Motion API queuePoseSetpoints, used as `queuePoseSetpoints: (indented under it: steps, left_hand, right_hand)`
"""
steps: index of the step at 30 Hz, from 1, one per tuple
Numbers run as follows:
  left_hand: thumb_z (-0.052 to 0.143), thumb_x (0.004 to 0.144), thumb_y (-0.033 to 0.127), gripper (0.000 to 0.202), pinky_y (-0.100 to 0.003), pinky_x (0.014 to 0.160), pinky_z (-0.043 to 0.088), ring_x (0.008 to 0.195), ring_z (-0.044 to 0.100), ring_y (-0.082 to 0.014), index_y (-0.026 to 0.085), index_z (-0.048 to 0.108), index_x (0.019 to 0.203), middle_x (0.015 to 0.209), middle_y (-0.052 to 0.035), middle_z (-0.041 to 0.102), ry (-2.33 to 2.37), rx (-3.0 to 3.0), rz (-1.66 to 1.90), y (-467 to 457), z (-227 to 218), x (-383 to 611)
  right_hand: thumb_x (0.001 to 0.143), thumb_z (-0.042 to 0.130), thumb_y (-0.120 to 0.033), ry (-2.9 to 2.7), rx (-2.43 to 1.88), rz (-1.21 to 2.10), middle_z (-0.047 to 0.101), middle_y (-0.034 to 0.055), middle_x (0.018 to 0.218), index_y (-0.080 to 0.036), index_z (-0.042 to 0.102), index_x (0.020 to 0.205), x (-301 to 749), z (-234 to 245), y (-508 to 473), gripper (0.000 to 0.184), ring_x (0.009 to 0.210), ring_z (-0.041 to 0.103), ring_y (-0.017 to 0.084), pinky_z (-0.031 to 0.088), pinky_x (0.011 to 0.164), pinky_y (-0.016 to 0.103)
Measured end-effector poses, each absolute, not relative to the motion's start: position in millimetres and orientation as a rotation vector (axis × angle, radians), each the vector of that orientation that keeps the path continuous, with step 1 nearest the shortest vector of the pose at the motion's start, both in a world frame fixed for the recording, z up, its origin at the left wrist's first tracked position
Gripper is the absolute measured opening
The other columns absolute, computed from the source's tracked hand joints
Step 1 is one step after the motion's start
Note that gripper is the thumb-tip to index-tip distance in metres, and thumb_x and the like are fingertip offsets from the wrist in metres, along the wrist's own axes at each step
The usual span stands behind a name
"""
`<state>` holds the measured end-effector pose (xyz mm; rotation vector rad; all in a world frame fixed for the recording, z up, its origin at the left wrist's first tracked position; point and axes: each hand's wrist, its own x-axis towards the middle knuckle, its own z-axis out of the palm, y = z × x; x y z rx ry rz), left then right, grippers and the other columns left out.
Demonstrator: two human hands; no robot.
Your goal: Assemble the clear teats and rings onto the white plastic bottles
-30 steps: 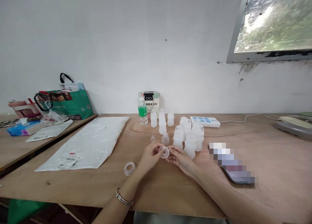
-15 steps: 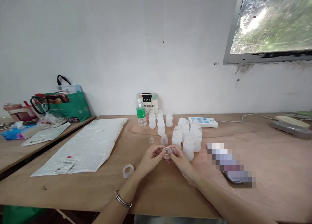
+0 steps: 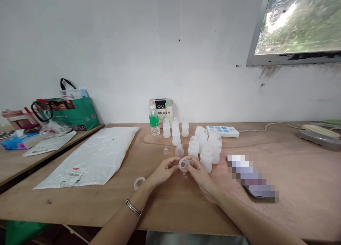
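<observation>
Between my hands is a translucent baby bottle collar [image 3: 181,168], its round opening facing me. My right hand [image 3: 197,170] pinches its right side, thumb at the rim. Fingertips of my left hand [image 3: 166,170] close on its left edge. Just beyond stands a clear domed cap [image 3: 179,150], with a clear nipple [image 3: 165,150] upright to its left. Another collar ring [image 3: 139,182] lies beside my left forearm, partly hidden by it. Several frosted baby bottles [image 3: 206,158] stand grouped beyond my right hand, and more bottles [image 3: 176,135] stand farther back.
A water bottle [image 3: 154,122] and a paper bag [image 3: 166,111] stand by the wall. A power strip [image 3: 223,131] lies at the back right, a pixelated phone-like object [image 3: 253,179] nearer. A white mailing bag [image 3: 93,156] covers the left; a green bag [image 3: 85,113] sits beyond.
The collar has turned so its opening faces me more, and my left thumb has drawn back from its front to the left edge. The camera view has shifted slightly.
</observation>
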<state>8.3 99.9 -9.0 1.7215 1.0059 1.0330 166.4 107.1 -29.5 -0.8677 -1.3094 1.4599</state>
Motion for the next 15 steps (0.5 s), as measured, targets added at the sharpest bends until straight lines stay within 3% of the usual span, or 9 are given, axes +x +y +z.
queuePoseSetpoints:
  steps: [3, 8, 15]
  left_hand:
    - [0.061, 0.077, 0.036, 0.026, -0.032, 0.081, 0.048, 0.087, 0.062, -0.0201, 0.014, 0.067, 0.089, 0.089, -0.0074, 0.069, 0.977, 1.749, 0.998, 101.0, -10.7, 8.0]
    - [0.059, 0.076, 0.028, 0.017, -0.028, 0.074, 0.046, 0.075, 0.06, -0.0166, 0.013, 0.066, 0.073, 0.076, -0.0044, 0.068, 1.071, 1.783, 1.056, 105.6, -13.7, 3.2]
    - [0.053, 0.077, 0.019, 0.015, -0.024, 0.067, 0.043, 0.069, 0.056, -0.0136, 0.013, 0.065, 0.071, 0.071, -0.0023, 0.064, 1.113, 1.917, 1.024, 105.6, -11.7, 2.1]
  right_hand:
    - [0.069, 0.062, -0.031, -1.323, -0.869, 1.459, 0.061, -0.0048, 0.065, -0.02, 0.056, 0.082, 166.9, -27.7, 105.3, 0.018, 0.049, 0.053, 0.008, 0.044, 0.049, 0.022]
    - [0.068, 0.064, -0.038, -1.376, -0.836, 1.453, 0.062, -0.0029, 0.069, -0.02, 0.059, 0.084, 166.3, -23.6, 102.6, 0.024, 0.051, 0.054, 0.009, 0.046, 0.05, 0.024]
    - [0.072, 0.064, -0.038, -1.472, -0.825, 1.366, 0.058, -0.0031, 0.067, -0.02, 0.062, 0.08, 169.0, -21.5, 99.3, 0.02, 0.052, 0.049, 0.008, 0.04, 0.048, 0.022]
